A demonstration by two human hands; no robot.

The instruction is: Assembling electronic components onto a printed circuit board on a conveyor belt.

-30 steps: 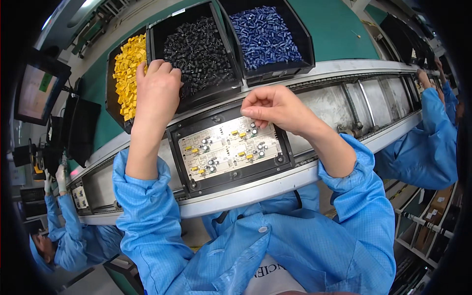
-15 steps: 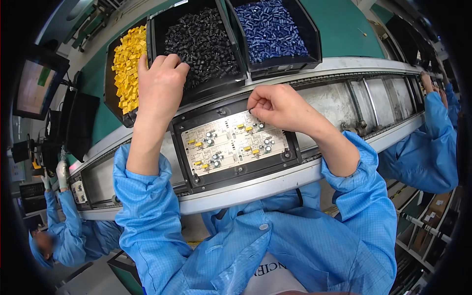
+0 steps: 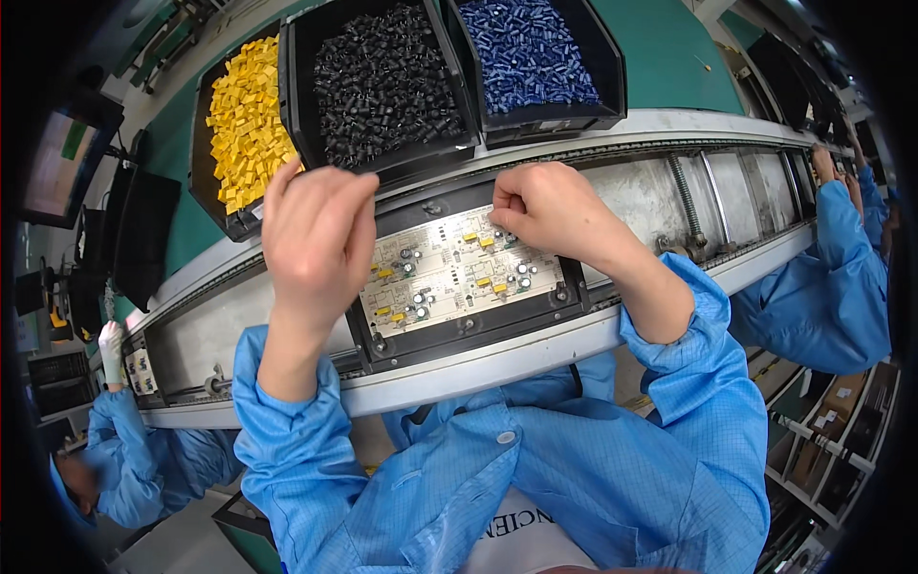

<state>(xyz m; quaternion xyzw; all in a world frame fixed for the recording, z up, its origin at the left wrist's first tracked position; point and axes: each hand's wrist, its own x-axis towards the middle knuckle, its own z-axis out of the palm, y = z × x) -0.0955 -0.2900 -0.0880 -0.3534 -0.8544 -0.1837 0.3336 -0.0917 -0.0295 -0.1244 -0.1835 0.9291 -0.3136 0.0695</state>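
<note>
A pale circuit board panel [image 3: 457,271] with small yellow and dark parts lies in a black carrier frame [image 3: 478,330] on the conveyor rail. My left hand [image 3: 314,239] hovers at the board's left edge, fingers drawn together; whether it pinches a part is hidden. My right hand [image 3: 555,212] rests over the board's upper right corner, fingertips pinched down onto it; anything between them is too small to see. Behind the rail stand three bins: yellow parts [image 3: 244,124], black parts [image 3: 382,81] and blue parts [image 3: 531,53].
The metal conveyor rail [image 3: 669,187] runs left to right. A co-worker in a blue sleeve [image 3: 832,277] works at the right, another person in blue with a white glove [image 3: 110,349] at the lower left. A monitor [image 3: 62,163] hangs at the left.
My left hand has come back from the bins of yellow and black parts to the board's left edge. My right hand stays at the board's upper right. The view has moved closer.
</note>
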